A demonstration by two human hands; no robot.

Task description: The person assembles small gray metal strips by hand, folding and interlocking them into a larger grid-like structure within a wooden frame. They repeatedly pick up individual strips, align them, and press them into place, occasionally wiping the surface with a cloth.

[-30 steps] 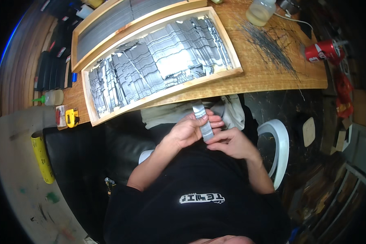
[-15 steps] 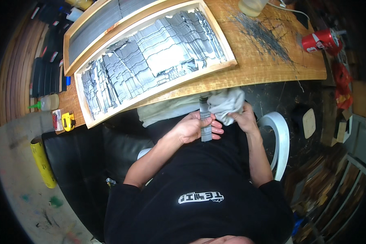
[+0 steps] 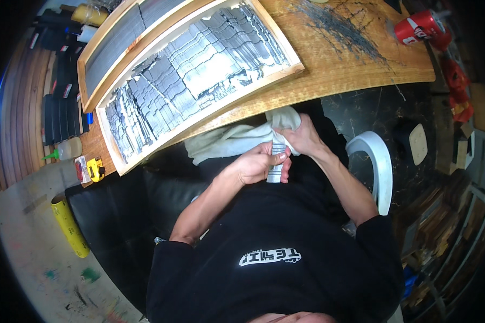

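My left hand [image 3: 256, 164] grips a short, flat grey strip piece [image 3: 274, 175] crossed by dark lines, its thumb lying over the front. The piece stands roughly upright before my black shirt. Closed on a whitish cloth [image 3: 283, 116], my right hand [image 3: 305, 138] is just beyond and to the right of the left one. The cloth covers the top end of the grey piece, and its rest trails left over my lap. Ahead on the table, a light wooden tray [image 3: 295, 69] holds many similar grey pieces [image 3: 161, 81] laid in uneven rows.
A second wooden frame [image 3: 84, 89] with grey strips lies behind the tray. Thin dark slivers [image 3: 345, 32] are scattered on the wooden table [image 3: 328, 70], near a red can [image 3: 419, 27]. A yellow tape measure [image 3: 95, 169] sits at the left corner. A white chair arm [image 3: 381, 172] curves at right.
My right hand has brought the cloth left and onto the upper end of the grey piece. The left hand keeps its grip on the piece. The whole view has shifted slightly.
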